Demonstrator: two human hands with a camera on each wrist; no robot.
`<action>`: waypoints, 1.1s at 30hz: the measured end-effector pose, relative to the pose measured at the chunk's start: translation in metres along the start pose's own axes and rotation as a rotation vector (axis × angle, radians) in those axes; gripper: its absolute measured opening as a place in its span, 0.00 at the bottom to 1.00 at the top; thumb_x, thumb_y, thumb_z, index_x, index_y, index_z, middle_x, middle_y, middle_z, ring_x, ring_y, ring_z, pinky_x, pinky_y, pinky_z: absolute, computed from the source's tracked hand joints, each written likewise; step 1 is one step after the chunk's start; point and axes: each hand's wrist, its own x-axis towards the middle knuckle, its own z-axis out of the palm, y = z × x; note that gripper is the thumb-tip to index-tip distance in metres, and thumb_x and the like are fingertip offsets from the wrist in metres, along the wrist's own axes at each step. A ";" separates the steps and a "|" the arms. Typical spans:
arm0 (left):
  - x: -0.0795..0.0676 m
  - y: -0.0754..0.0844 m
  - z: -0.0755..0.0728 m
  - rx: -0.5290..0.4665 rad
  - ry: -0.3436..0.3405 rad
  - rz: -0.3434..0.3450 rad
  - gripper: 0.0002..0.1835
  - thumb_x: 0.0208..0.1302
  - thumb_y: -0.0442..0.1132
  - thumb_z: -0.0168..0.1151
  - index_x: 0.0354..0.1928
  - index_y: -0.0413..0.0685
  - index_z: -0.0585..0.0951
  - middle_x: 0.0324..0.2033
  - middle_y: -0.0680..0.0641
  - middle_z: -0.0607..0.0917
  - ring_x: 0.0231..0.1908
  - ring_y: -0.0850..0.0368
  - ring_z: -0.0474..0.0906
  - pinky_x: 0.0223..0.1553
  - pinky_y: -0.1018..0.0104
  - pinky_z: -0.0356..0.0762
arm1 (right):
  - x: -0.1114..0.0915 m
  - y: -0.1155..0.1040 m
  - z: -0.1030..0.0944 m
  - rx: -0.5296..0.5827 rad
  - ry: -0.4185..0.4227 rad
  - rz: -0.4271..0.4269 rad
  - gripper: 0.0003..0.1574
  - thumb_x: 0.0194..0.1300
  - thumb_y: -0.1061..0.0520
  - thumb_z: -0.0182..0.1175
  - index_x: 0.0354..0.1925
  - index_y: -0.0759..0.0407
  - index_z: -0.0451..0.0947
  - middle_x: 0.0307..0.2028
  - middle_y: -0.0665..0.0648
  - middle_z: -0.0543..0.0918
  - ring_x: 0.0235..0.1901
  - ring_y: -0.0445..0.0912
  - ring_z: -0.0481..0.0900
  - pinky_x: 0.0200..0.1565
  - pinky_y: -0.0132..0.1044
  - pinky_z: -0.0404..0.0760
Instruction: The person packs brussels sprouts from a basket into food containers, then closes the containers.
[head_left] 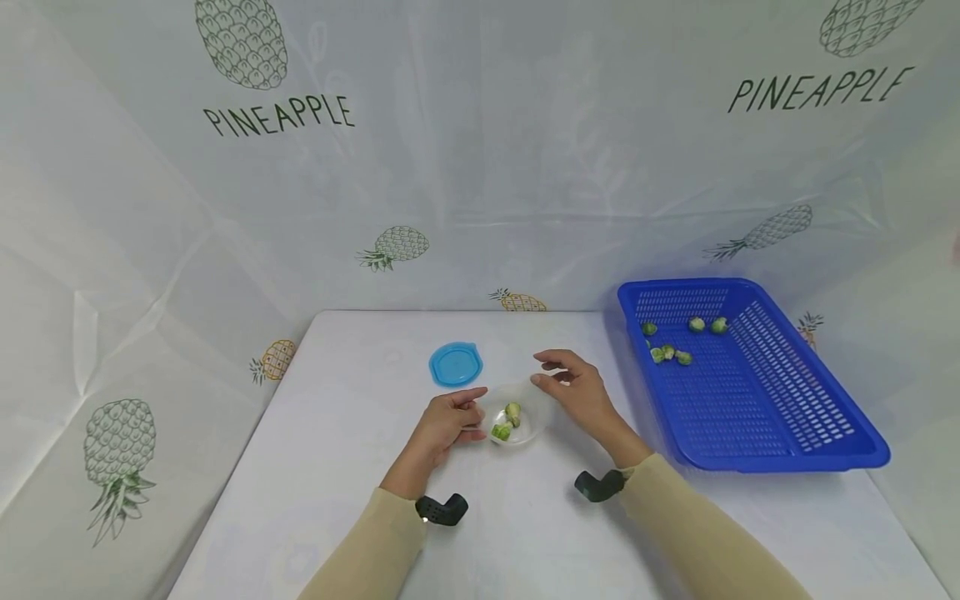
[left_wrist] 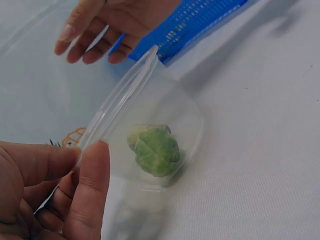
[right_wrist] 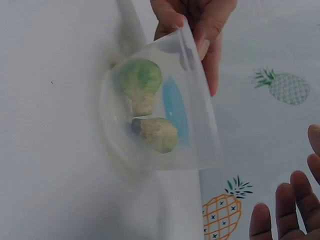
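Observation:
My left hand (head_left: 447, 423) pinches the rim of a clear plastic bowl (left_wrist: 192, 115) between thumb and fingers. Two Brussels sprouts lie inside, a greener sprout (left_wrist: 157, 152) and a paler sprout (right_wrist: 159, 135) right beside it. Off the bowl's right side is my right hand (head_left: 577, 392), its fingers loosely bent and holding nothing. The right wrist view shows a gap between those fingers and the bowl. A blue lid (head_left: 456, 365) lies flat on the table just behind the bowl.
A large blue perforated basket (head_left: 750, 462) stands at the right of the white table (head_left: 315, 500), with several Brussels sprouts (head_left: 667, 352) toward its back left. Behind the table hangs a pale sheet (head_left: 510, 183) printed with pineapples.

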 end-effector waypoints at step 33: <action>0.001 -0.003 -0.002 0.025 -0.004 0.003 0.25 0.73 0.29 0.63 0.70 0.46 0.80 0.41 0.48 0.76 0.35 0.55 0.82 0.41 0.67 0.91 | -0.008 -0.065 -0.068 -0.020 0.077 -0.072 0.25 0.72 0.64 0.67 0.65 0.64 0.80 0.59 0.54 0.83 0.56 0.37 0.79 0.51 0.21 0.82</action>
